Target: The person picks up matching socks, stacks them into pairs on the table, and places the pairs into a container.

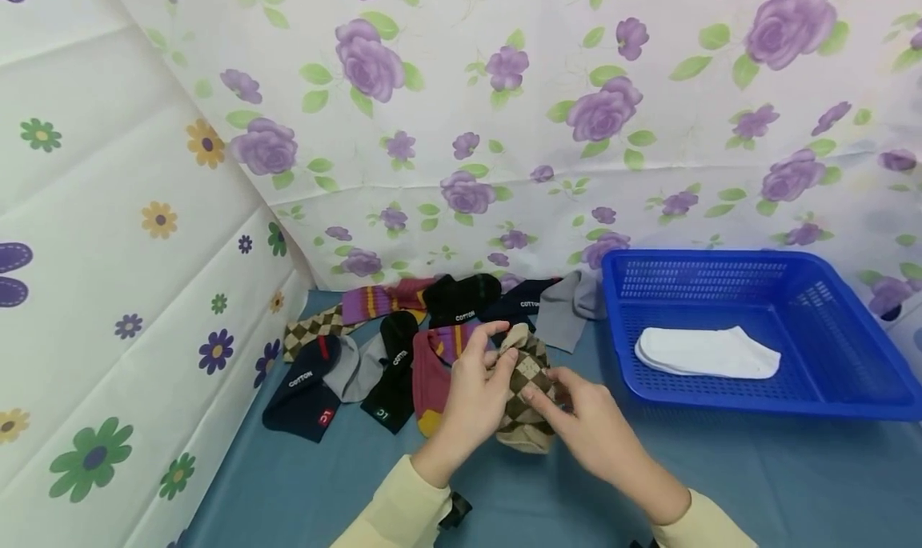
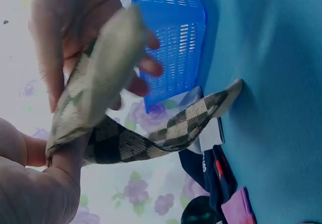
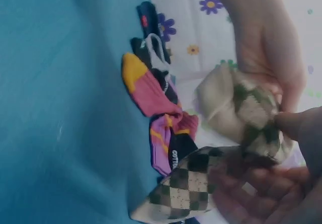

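Both hands hold a brown-and-beige checkered sock (image 1: pixel 531 372) above the table, in front of the pile of socks. My left hand (image 1: pixel 475 384) pinches it by the upper left side, thumb against the fabric. The right hand (image 1: pixel 594 422) grips its right side, with the thumb across the front. In the left wrist view, a beige end of the sock (image 2: pixel 113 63) is bunched between the hands, while a checkered length hangs away from them. The right wrist view also shows a checkered part (image 3: pixel 186 189) dangling below the fingers.
Behind and left lie several socks: a navy one (image 1: pixel 306 388), a black one (image 1: pixel 392 388), a grey one (image 1: pixel 565 312), a pink one with a yellow toe (image 1: pixel 432 380) and another checkered one (image 1: pixel 313 332). At right, a blue basket (image 1: pixel 763 404) contains white socks (image 1: pixel 706 354).
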`<state>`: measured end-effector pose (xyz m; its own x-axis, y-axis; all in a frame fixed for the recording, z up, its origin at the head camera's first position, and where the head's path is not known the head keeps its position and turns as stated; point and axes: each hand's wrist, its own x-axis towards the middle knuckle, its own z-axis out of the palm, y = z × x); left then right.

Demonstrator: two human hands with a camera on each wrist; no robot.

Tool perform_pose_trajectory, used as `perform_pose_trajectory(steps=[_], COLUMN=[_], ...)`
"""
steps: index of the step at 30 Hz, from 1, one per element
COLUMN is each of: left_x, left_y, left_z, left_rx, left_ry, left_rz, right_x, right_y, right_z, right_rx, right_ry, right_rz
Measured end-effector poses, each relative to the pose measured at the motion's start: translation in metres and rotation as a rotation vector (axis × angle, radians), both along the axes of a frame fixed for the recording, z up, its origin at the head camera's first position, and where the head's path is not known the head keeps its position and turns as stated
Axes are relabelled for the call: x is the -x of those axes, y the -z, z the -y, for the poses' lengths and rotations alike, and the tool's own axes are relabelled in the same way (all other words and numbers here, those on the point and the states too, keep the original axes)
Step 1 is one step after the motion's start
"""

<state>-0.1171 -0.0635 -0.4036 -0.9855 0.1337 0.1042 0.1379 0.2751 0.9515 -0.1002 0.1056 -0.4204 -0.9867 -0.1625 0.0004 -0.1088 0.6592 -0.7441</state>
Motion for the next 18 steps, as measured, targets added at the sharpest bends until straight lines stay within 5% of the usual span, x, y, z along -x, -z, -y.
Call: perform_pose_trajectory(steps=[3,10,14,18], left_x=[0.000,0.003,0.004,0.004], left_y=[0.001,0.005,0.007,0.008], left_z=[0.003,0.009,0.009,0.009], left_rx=[0.056,0.268,0.267,0.161], left_ry=[-0.011,-0.032,0.010,0.067], left_rz=[-0.007,0.025,0.054,0.100], right_x=[0.004,0.010,0.012,0.011], right_y=[0.000,-0.014,-0.020,-0.018], right_z=[-0.005,-0.018,-0.021,-0.017], right_rx=[0.075,0.020,0.034,0.060], right_ry=[-0.042,-0.095,-0.093,-0.143], right_rz=[-0.037,-0.180,-0.159,-0.121])
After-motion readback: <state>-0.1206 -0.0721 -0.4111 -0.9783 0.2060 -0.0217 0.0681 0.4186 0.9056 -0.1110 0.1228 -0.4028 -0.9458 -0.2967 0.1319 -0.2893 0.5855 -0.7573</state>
